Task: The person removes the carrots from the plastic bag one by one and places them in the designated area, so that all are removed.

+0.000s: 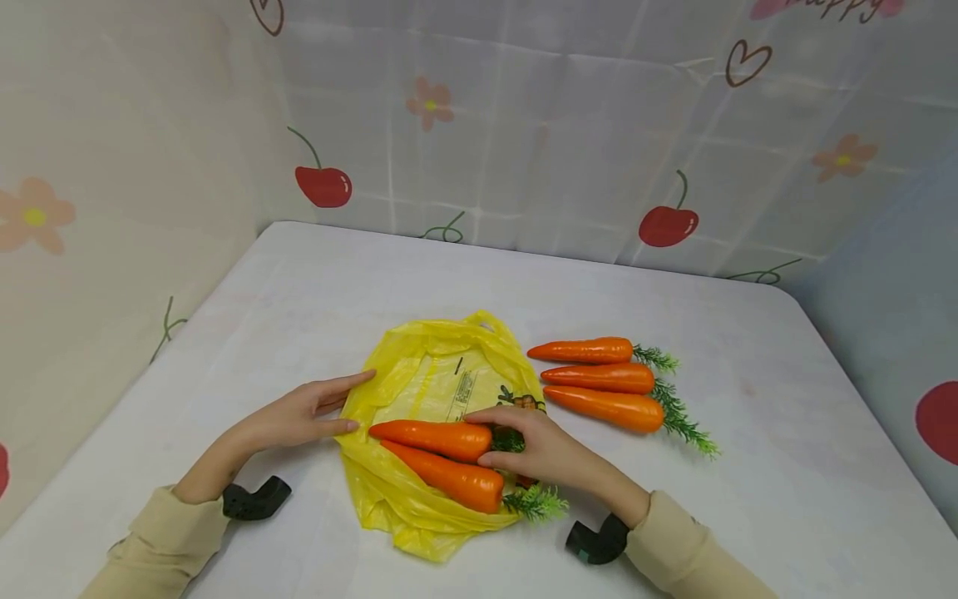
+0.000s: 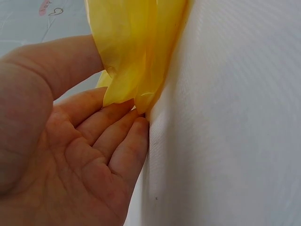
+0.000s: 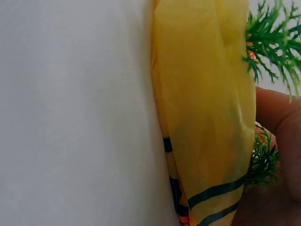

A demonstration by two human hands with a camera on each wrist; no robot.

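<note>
A yellow plastic bag [image 1: 407, 520] lies spread on the table with its mouth opened wide. Two orange carrots rest in it, an upper carrot [image 1: 430, 435] and a lower carrot [image 1: 456, 482], tips toward the left. My right hand [image 1: 550, 449] grips the upper carrot at its thick end, thumb and fingers on either side, partly covering its green top. At the bag's left edge, my left hand [image 1: 299, 413] has its thumb and fingers apart, fingertips touching the plastic. The left wrist view shows the yellow film [image 2: 127, 52] over the fingertips. Leafy green tops [image 3: 275, 42] stick out past the bag in the right wrist view.
To the right of the bag, three more carrots [image 1: 599, 378] lie side by side on the white table [image 1: 748, 466], leaves toward the right. Behind the table hangs a curtain [image 1: 524, 150] printed with cherries and flowers. Black wrist devices [image 1: 257, 499] sit below both wrists.
</note>
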